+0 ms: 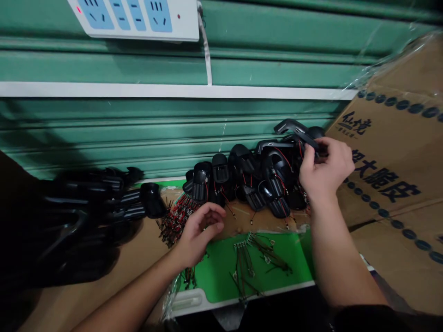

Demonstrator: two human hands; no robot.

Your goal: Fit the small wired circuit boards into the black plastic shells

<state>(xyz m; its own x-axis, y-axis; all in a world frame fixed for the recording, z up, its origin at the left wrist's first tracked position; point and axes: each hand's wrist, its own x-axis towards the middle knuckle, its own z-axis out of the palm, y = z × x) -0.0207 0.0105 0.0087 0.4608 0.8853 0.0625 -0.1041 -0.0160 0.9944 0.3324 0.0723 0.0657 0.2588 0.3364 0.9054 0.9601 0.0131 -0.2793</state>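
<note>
My right hand (328, 166) pinches a curved black plastic part (298, 130) above the right end of a pile of black plastic housings (256, 180). Thin red and black wires trail from several of these housings. Over the front of the table, my left hand (204, 228) is half curled with thumb and fingers apart, and nothing shows in it. Just left of it lies a bundle of red and black wires (176, 221) with small ends. Short dark leads with small connectors (245, 263) are spread on the green tabletop (221, 276) in front.
A large cardboard box (391, 161) with dark printing stands at the right. More black plastic parts (134, 203) are heaped at the left on cardboard. A white power strip (145, 20) hangs on the green slatted wall (138, 124), its cable running down to a white rail (166, 91).
</note>
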